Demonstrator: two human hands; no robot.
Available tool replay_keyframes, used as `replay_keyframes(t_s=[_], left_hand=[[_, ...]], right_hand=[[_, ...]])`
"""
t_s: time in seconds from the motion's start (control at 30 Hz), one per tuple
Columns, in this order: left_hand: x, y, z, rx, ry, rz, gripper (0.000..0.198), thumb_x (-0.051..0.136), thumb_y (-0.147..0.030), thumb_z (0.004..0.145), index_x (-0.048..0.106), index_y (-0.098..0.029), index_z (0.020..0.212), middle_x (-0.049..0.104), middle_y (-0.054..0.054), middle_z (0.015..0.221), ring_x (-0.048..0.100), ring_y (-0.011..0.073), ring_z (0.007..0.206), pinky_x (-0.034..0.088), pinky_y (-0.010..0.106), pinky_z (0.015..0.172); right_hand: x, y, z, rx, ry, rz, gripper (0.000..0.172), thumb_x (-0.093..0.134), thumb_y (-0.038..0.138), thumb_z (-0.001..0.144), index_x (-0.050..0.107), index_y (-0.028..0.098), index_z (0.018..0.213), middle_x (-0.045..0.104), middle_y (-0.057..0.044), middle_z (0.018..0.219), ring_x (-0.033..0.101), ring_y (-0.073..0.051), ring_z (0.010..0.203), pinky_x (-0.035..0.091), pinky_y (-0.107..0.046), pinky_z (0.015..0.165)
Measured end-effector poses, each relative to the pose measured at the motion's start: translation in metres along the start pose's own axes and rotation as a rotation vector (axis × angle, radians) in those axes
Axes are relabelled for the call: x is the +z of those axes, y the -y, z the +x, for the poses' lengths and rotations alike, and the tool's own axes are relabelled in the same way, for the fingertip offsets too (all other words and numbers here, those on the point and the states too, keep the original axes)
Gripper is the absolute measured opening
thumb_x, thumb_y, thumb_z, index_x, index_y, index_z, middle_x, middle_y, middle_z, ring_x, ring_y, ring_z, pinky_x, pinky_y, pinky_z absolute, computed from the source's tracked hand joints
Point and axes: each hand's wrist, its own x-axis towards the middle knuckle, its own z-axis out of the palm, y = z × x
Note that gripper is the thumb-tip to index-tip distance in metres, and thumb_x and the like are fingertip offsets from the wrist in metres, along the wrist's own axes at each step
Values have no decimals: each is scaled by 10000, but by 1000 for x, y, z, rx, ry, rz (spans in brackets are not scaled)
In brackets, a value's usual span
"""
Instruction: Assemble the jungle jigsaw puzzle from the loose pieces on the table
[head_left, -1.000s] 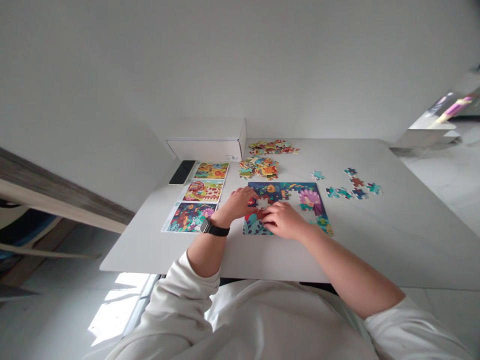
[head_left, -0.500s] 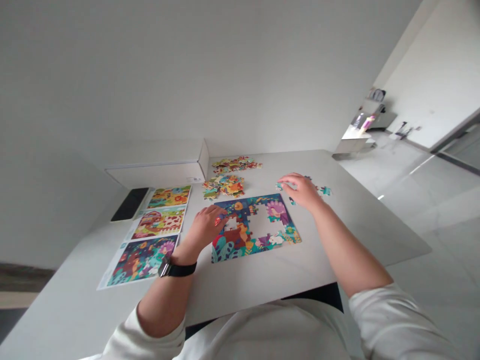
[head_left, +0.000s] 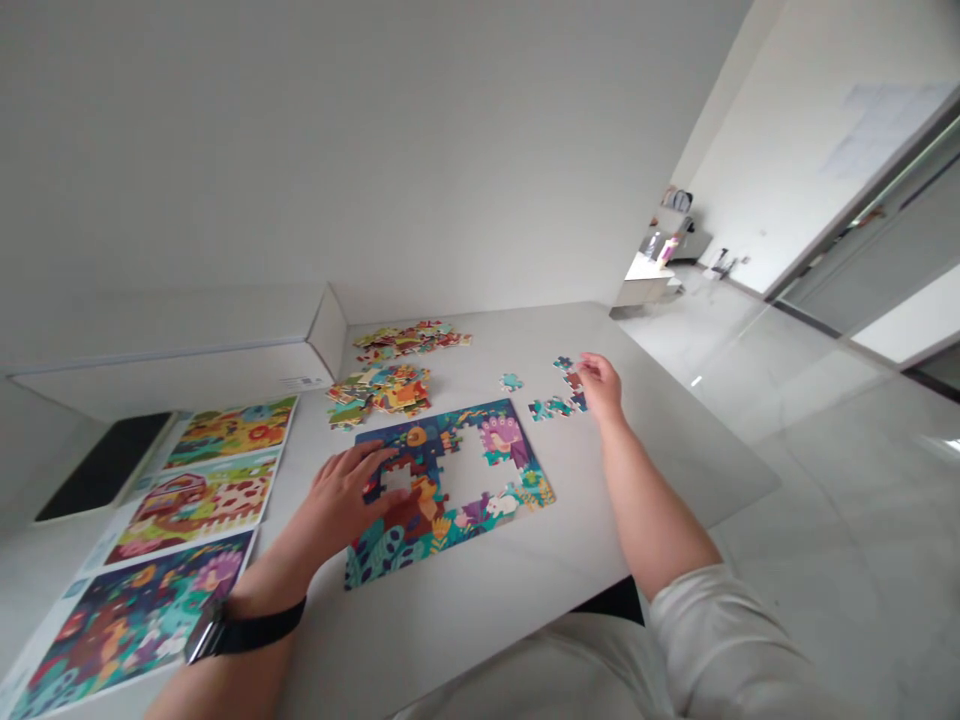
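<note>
The pale table [head_left: 675, 470] carries a part-built jigsaw puzzle [head_left: 450, 490], heaped loose pieces [head_left: 382, 390], printed picture sheets [head_left: 202, 500], a white box [head_left: 180, 380] and what looks like a phone [head_left: 105, 465].

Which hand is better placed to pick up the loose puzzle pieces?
Right, probably: the right hand is at the loose pieces, while the left hand rests on the part-built puzzle, farther off.

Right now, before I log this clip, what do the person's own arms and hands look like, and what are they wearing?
The left hand and right hand are bare, without gloves. A watch with a wide black strap sits on the left wrist, and an off-white sleeve shows on the right arm.
</note>
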Motion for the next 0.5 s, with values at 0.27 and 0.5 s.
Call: replay_keyframes(t_s=[0.27, 0.5], left_hand=[[8, 18, -5, 22, 74, 9, 834, 655, -846, 853, 666, -331, 1508, 603, 132, 1611, 648, 412, 1373, 401, 648, 1272], [4, 12, -3, 32, 84, -20, 758, 550, -785, 946, 655, -287, 1507, 587, 160, 1617, 636, 418, 1377, 478, 624, 1201]], right_hand=[[-63, -16, 34, 267, -376, 257, 363, 663, 339, 731, 682, 235, 1078, 717, 10, 961, 653, -158, 837, 508, -256, 705], [-61, -14, 37, 368, -386, 432, 359, 697, 294, 674, 662, 251, 1029, 704, 38, 938, 646, -108, 786, 466, -188, 641]])
